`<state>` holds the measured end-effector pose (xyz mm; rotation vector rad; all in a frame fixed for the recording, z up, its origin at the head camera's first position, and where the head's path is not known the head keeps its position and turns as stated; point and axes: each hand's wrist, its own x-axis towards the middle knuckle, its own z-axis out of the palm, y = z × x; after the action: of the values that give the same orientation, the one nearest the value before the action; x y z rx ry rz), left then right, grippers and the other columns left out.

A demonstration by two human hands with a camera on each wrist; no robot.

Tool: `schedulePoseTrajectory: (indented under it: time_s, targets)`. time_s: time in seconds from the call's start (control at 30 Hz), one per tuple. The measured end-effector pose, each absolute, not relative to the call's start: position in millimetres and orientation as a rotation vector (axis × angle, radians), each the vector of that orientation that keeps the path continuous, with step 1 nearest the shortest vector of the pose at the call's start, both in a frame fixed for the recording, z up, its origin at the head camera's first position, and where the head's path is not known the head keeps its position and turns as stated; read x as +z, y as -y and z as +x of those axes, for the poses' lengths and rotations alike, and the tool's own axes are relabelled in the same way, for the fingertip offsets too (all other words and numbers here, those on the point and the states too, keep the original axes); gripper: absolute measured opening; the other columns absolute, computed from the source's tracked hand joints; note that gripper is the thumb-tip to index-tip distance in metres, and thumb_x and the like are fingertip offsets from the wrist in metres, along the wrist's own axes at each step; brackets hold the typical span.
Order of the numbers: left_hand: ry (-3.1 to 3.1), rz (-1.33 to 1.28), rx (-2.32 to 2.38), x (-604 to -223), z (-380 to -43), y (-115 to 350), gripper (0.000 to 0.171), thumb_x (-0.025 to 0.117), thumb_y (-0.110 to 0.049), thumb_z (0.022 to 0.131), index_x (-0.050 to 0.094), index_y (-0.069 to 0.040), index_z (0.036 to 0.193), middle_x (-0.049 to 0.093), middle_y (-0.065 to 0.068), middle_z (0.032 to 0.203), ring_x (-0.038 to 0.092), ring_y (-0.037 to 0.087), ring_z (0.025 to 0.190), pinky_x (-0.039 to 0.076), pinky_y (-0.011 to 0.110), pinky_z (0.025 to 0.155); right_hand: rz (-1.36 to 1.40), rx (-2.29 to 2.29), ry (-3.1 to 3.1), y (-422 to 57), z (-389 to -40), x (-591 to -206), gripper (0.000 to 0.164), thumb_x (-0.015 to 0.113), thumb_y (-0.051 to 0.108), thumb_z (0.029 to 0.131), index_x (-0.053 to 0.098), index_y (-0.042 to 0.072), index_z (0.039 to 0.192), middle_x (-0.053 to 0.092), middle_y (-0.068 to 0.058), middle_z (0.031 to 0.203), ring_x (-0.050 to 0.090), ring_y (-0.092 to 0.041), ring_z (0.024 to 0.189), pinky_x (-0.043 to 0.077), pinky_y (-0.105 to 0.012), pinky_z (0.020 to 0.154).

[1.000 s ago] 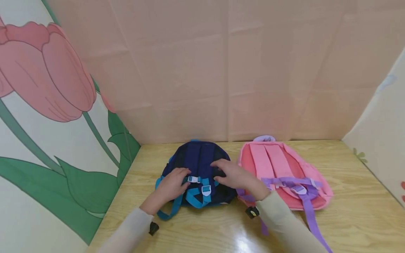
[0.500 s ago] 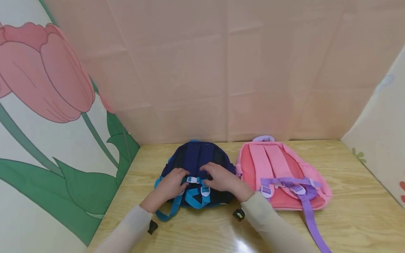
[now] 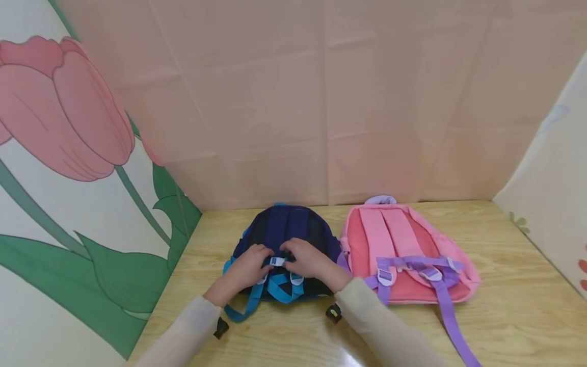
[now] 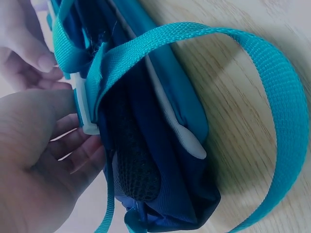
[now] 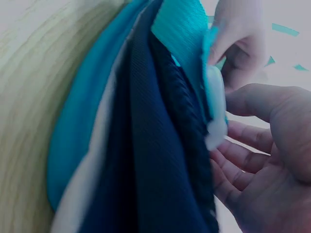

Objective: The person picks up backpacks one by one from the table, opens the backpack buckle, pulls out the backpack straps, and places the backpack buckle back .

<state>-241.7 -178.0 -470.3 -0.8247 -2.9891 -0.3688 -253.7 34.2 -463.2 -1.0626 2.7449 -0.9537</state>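
In the head view a navy backpack (image 3: 273, 227) lies on the table with its shoulder straps facing up. A white side-release buckle (image 3: 277, 261) joins a blue chest strap across it. My left hand (image 3: 247, 266) pinches the buckle's left end, thumb below and fingers above. At its right end my right hand (image 3: 313, 260) has thumb and fingers curled round the buckle. The wrist views show a white strap adjuster (image 4: 85, 108) on teal webbing (image 4: 286, 104) beside the left hand, and another adjuster (image 5: 217, 104) near the right hand. Fingertip contact is partly hidden.
A pink backpack (image 3: 424, 239) with purple straps (image 3: 449, 313) lies against the navy one on the right. Behind the wooden table (image 3: 518, 306) stands a pinkish backdrop (image 3: 257, 102). A tulip-print panel (image 3: 59, 204) borders the left side.
My right hand has moved left and slightly down, from above the navy backpack's right side to the buckle's right end. The left hand has stayed at the buckle's left end.
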Motion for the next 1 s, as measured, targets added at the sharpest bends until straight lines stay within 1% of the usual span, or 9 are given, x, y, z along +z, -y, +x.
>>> schedulePoseTrajectory:
  time_s: [0.17,0.4,0.67,0.8,1.0]
  targets:
    - [2.983,-0.845,-0.361,-473.0,-243.2,178.8,0.023,0.076,-0.018,0.093,0.07,-0.006,0.111,0.066,0.005,0.104,0.059,0.02,0.097,0.052,0.037,0.086,-1.02,-0.929,-2.753,-29.1,-257.1,-470.7,0.035,0.076,0.014,0.09,0.067,-0.002,0.12,0.066,-0.013,0.106,0.06,-0.023,0.095,0.053,-0.041,0.089]
    - [2.968,-0.864,-0.354,-474.4,-245.3,181.1,0.021,0.076,-0.018,0.093,0.07,-0.008,0.11,0.066,0.003,0.102,0.059,0.02,0.096,0.052,0.037,0.086,-1.007,-0.891,-2.792,-25.9,-259.9,-479.1,0.032,0.077,0.019,0.09,0.069,0.001,0.116,0.065,-0.007,0.101,0.059,-0.021,0.092,0.052,-0.038,0.086]
    - [2.962,-0.866,-0.407,-476.3,-245.2,183.9,0.018,0.075,-0.018,0.093,0.07,-0.009,0.108,0.066,0.001,0.101,0.059,0.019,0.096,0.052,0.037,0.085,-1.021,-0.902,-2.818,-22.1,-260.7,-486.3,0.023,0.078,0.018,0.089,0.07,0.005,0.105,0.059,-0.003,0.092,0.055,-0.018,0.085,0.049,-0.033,0.078]
    - [2.965,-0.856,-0.426,-476.0,-245.1,184.9,0.017,0.075,-0.018,0.093,0.07,-0.009,0.107,0.066,0.001,0.1,0.06,0.019,0.095,0.052,0.036,0.084,-0.997,-0.904,-2.815,-21.3,-260.5,-487.5,0.02,0.078,0.018,0.088,0.069,0.007,0.102,0.058,-0.002,0.091,0.054,-0.017,0.083,0.048,-0.032,0.075]
    - [2.972,-0.85,-0.438,-473.5,-245.1,184.4,0.017,0.074,-0.019,0.094,0.071,-0.009,0.108,0.067,0.001,0.1,0.06,0.019,0.094,0.052,0.036,0.084,-0.934,-0.896,-2.821,-21.0,-260.5,-487.3,0.019,0.077,0.018,0.087,0.069,0.008,0.101,0.057,-0.002,0.091,0.053,-0.018,0.082,0.048,-0.032,0.074]
